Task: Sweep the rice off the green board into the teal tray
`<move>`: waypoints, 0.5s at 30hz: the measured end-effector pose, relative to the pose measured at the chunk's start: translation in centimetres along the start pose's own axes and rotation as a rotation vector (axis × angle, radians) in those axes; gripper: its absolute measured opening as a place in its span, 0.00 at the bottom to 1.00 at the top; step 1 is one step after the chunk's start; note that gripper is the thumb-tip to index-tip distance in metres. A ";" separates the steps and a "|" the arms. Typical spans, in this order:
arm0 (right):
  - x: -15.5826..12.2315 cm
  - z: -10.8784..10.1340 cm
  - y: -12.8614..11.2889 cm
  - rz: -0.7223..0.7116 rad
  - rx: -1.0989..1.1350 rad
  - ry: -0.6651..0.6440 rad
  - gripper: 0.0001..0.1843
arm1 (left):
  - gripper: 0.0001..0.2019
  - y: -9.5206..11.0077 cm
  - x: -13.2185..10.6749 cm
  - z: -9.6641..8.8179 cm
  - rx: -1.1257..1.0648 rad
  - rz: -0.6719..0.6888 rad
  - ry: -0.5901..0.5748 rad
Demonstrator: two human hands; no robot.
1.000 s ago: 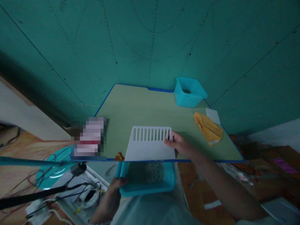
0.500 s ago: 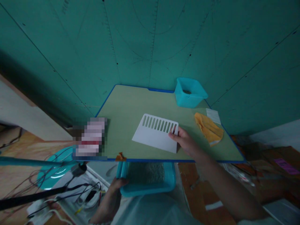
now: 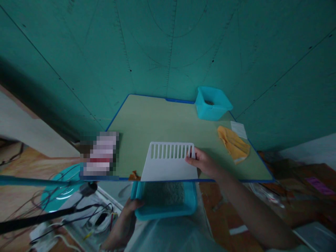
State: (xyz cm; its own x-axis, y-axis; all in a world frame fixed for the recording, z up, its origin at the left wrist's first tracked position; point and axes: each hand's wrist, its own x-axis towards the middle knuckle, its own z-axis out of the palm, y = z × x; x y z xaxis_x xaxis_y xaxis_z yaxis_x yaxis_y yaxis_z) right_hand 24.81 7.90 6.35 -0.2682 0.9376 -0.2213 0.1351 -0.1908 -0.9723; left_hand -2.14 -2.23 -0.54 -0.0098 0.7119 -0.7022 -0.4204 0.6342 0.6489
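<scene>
My right hand [image 3: 201,161] grips the right edge of a flat white slotted plastic board [image 3: 169,169], thumb on top. The board lies on the pale green tabletop [image 3: 152,119], its long plain side along the front edge and its row of slots facing the wall. Just below that edge is a turquoise plastic bin [image 3: 168,212] with grey, grainy-looking stuff inside. My left hand [image 3: 131,207] clasps the bin's left rim, thumb over the top; its other fingers are mostly hidden. A small crumpled brown scrap [image 3: 133,176] sits at the table's front edge, left of the board.
At the back right of the table stands a second turquoise bin [image 3: 213,108] with something dark inside. An orange cloth [image 3: 233,145] and a white paper [image 3: 238,129] lie near it. A blurred-out item [image 3: 101,154] occupies the left side. Cables and dark poles [image 3: 34,218] crowd the lower left.
My right hand has drawn the white slotted board toward me and slightly left, turning it square to the table's front edge. My left hand and the bin have stayed in place.
</scene>
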 end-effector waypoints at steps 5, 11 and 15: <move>-0.6 0.2 -0.1 -0.013 -0.045 -0.005 0.13 | 0.05 0.0 -0.1 0.1 -0.010 0.007 -0.006; -1.2 0.6 -0.1 0.002 -0.103 -0.061 0.07 | 0.05 0.0 -0.1 0.1 -0.024 0.004 0.008; -0.2 0.0 0.0 0.006 0.092 0.114 0.13 | 0.08 -0.1 -0.1 -0.2 -0.039 0.025 0.013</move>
State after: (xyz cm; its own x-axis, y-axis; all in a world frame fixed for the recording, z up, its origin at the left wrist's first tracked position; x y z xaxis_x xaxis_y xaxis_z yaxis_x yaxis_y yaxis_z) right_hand 24.85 7.70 6.41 -0.1569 0.9623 -0.2220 0.0468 -0.2173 -0.9750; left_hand -2.27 -2.40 -0.56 -0.0325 0.7232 -0.6898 -0.4554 0.6037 0.6544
